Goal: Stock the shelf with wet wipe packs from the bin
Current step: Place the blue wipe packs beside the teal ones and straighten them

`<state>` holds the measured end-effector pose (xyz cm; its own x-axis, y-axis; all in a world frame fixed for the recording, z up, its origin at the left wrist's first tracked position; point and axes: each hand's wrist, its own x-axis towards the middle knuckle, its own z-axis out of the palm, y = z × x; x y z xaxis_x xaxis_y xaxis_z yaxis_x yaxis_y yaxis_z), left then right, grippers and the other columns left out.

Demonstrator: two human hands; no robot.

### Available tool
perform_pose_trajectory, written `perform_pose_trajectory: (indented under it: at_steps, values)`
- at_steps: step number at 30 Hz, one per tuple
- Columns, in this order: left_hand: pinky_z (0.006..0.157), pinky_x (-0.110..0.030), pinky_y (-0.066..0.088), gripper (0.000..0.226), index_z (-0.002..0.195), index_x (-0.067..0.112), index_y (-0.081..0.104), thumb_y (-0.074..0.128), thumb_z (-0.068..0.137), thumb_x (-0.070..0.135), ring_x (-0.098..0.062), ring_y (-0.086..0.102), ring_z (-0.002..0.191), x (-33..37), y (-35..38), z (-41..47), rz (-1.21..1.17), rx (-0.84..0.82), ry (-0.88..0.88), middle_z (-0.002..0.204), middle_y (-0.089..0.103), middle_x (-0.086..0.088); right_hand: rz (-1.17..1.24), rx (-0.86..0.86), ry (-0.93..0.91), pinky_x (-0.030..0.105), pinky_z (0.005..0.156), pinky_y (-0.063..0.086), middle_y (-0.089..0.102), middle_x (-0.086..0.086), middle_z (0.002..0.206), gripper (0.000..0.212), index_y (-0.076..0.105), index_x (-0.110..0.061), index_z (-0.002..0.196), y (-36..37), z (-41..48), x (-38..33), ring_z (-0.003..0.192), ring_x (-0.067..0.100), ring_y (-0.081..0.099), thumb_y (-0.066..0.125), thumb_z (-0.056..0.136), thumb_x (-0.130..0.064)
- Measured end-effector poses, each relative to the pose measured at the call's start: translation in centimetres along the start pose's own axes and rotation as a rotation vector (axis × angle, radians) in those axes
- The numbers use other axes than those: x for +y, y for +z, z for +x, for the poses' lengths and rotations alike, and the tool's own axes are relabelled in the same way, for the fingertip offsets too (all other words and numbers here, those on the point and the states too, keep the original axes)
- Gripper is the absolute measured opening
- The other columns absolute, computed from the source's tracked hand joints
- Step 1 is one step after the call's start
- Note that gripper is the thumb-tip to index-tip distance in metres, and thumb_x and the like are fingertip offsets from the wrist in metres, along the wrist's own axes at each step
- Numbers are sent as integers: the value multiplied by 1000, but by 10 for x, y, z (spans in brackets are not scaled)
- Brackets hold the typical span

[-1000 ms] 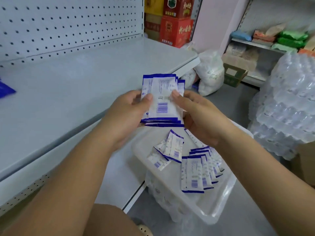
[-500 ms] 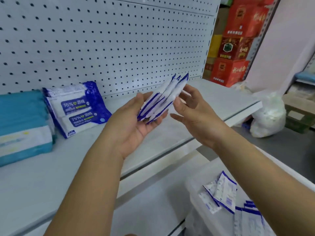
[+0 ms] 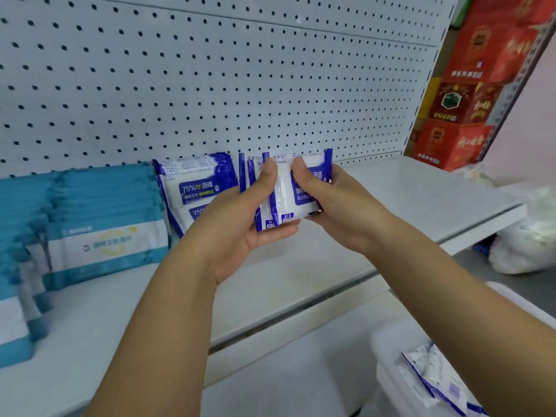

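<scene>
Both hands hold a small stack of blue-and-white wet wipe packs [image 3: 284, 191] upright above the grey shelf [image 3: 406, 200]. My left hand [image 3: 240, 224] grips the stack from the left and below, thumb on its front. My right hand [image 3: 337, 206] grips it from the right, thumb over the front pack. Just left of the stack, more of the same blue-and-white packs [image 3: 195, 188] lean against the pegboard. The translucent bin [image 3: 388, 350] sits at the lower right with a few packs [image 3: 433, 374] in it, partly hidden by my right arm.
Teal wipe packs [image 3: 105, 236] fill the shelf's left side. The white pegboard [image 3: 240, 85] backs the shelf. Red cartons [image 3: 469, 109] stand behind the shelf's right end. A white plastic bag [image 3: 529, 245] lies on the floor at right.
The stack went from fanned edge-on in my left hand to upright and face-on, moving toward the shelf's back. My right hand has now closed on it. The view swung left and up.
</scene>
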<state>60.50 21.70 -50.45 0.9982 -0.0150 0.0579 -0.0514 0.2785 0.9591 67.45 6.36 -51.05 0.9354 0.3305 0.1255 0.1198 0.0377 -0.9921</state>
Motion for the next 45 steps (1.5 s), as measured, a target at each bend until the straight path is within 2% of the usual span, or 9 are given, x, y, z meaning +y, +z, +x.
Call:
perform_pose_trajectory:
  at_steps: [4,10,14,20,28,30,33,37,45]
  values:
    - [84,-50,60,33,119,13,65,58,97,37,-30,74,97,3,-15,-3,-40,84,18,108,76,-7,65,-49,65,42,108,49,71,6,126,47,55,-11,135,3,5,-1,120,24,66,57,101,-42]
    - [76,-47,62,35,121,11,64,64,93,34,-29,74,97,8,-38,-6,-102,210,57,108,76,-8,54,-58,48,37,95,58,73,7,122,40,59,-11,130,8,7,-5,108,22,72,70,93,-21]
    - [68,-39,63,39,120,13,66,70,88,35,-23,75,95,8,-47,-9,-79,309,117,107,76,-5,-23,-2,30,35,89,60,75,6,115,44,61,-10,125,20,12,-1,102,21,74,77,86,-24]
    - [61,-34,62,20,101,18,71,72,88,32,-16,76,83,10,-61,-12,-61,510,240,89,78,4,-14,77,17,31,81,62,77,5,104,31,65,-12,105,36,27,13,93,17,76,81,82,-25]
    - [65,-33,63,31,119,17,65,70,92,32,-15,75,89,18,-85,-13,-158,802,432,104,75,-1,-140,165,51,29,76,61,73,8,110,46,61,-10,116,38,50,46,95,20,74,86,79,-20]
    - [66,-33,62,30,117,21,63,70,91,34,-13,75,90,19,-90,-13,-196,823,439,105,74,2,-204,103,52,22,71,59,75,3,107,44,63,-14,114,40,52,54,89,13,74,87,78,-21]
    - [64,-30,61,18,105,28,62,70,91,35,-10,74,88,19,-92,-12,-195,831,442,102,74,5,-324,-20,46,24,76,60,76,-1,106,49,65,-16,112,46,58,60,89,11,75,91,72,-27]
    - [60,-25,59,12,97,32,60,70,91,35,-8,74,86,19,-92,-11,-189,831,446,99,74,6,-464,-77,40,15,63,55,72,-6,99,40,62,-20,100,56,72,55,85,6,69,90,73,-30]
    - [56,-21,57,12,93,35,57,69,91,36,0,73,77,24,-95,-12,-179,812,450,91,71,12,-475,-166,120,31,78,61,74,0,109,55,63,-16,113,61,104,51,96,16,73,92,69,-30]
